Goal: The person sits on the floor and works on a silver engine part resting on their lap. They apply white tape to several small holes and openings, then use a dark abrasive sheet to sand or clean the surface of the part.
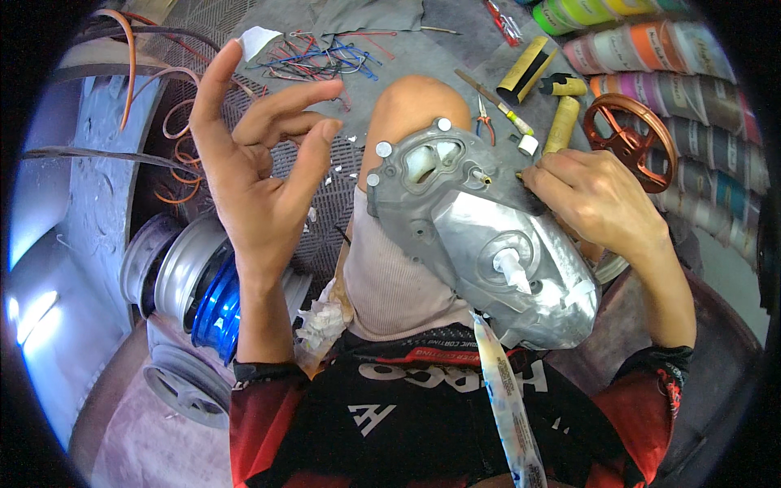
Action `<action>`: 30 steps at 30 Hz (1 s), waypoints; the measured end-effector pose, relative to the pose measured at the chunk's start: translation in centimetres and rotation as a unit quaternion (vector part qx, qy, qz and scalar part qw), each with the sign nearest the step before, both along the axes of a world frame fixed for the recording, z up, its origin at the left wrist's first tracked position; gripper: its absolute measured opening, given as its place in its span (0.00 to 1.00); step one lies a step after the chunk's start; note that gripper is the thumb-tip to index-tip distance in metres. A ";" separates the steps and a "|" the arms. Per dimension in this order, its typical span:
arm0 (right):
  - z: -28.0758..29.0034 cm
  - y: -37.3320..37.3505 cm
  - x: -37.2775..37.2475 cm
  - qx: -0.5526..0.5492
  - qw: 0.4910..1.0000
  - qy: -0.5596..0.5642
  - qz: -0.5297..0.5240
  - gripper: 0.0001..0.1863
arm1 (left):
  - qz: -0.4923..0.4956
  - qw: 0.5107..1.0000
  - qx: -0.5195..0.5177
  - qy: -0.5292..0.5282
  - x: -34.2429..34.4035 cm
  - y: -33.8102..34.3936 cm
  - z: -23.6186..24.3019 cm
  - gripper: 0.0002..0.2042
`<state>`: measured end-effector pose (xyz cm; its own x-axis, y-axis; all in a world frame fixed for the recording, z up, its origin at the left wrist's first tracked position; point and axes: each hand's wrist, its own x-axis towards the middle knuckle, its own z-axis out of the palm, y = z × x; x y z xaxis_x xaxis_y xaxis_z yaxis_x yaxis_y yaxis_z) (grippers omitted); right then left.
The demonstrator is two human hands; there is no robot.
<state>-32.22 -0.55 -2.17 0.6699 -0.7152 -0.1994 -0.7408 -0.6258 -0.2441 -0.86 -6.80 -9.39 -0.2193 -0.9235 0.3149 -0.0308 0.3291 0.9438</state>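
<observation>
A grey metal engine cover point(480, 224) lies tilted across my lap. White round plugs point(445, 124) sit on its upper rim, and white tape point(512, 267) sticks up from the round boss in its polished face. My right hand point(598, 191) is closed at the cover's right edge, its fingertips curled against it; a small brass-coloured bit shows beside them. Raised to the left of the cover, my left hand point(264, 163) has its fingers spread. A white scrap of tape or paper point(259, 42) shows by its index fingertip; whether it sticks there I cannot tell.
Wire hooks point(325, 58) lie on the floor ahead. Pliers point(485, 122), a knife-like tool point(496, 99) and yellow abrasive rolls point(525, 69) lie beyond the cover. A copper-coloured wheel point(630, 142) and labelled bags point(659, 49) stand right; wheel rims point(191, 256) and hoses point(130, 69) left.
</observation>
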 end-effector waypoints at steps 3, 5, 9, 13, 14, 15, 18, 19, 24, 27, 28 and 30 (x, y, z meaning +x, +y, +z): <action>0.0 -0.1 0.2 0.014 1.000 0.015 0.017 0.08 | -0.010 1.000 -0.012 -0.018 0.4 0.1 0.1 0.40; -0.1 0.0 0.0 0.001 1.000 -0.006 0.016 0.10 | -0.015 1.000 -0.018 -0.017 0.6 0.1 0.2 0.40; 0.1 -0.1 -0.8 -0.008 1.000 -0.012 -0.014 0.14 | 0.001 1.000 -0.013 0.001 0.4 0.3 0.5 0.40; -0.5 0.2 -2.0 -0.012 0.991 -0.109 -0.078 0.19 | 0.001 0.999 -0.021 -0.029 0.4 0.7 1.1 0.39; -0.8 0.2 -2.2 -0.007 0.987 -0.141 -0.082 0.18 | 0.000 0.999 -0.020 -0.027 0.1 0.8 1.4 0.39; -1.2 0.2 -2.4 -0.002 0.981 -0.173 -0.086 0.16 | -0.001 1.000 -0.020 -0.025 -0.2 0.9 1.6 0.39; -2.2 0.9 -3.2 0.008 0.965 -0.224 -0.134 0.12 | -0.053 0.998 -0.018 -0.017 -1.9 1.3 2.1 0.39; -2.3 1.1 -3.8 -0.003 0.962 -0.234 -0.143 0.12 | -0.073 0.997 -0.017 -0.020 -2.7 1.6 2.5 0.39; -3.2 2.1 -6.5 -0.031 0.932 -0.305 -0.193 0.10 | -0.144 0.979 -0.078 -0.122 -6.8 3.5 4.9 0.40; -3.5 3.3 -7.4 -0.046 0.919 -0.329 -0.213 0.10 | -0.188 0.946 -0.123 -0.233 -9.3 3.6 5.5 0.40; -3.7 3.8 -7.6 -0.047 0.914 -0.335 -0.224 0.10 | -0.202 0.930 -0.145 -0.271 -10.2 3.4 5.7 0.40; -4.1 5.0 -8.1 -0.051 0.904 -0.344 -0.246 0.10 | -0.225 0.909 -0.169 -0.309 -11.8 2.9 5.8 0.39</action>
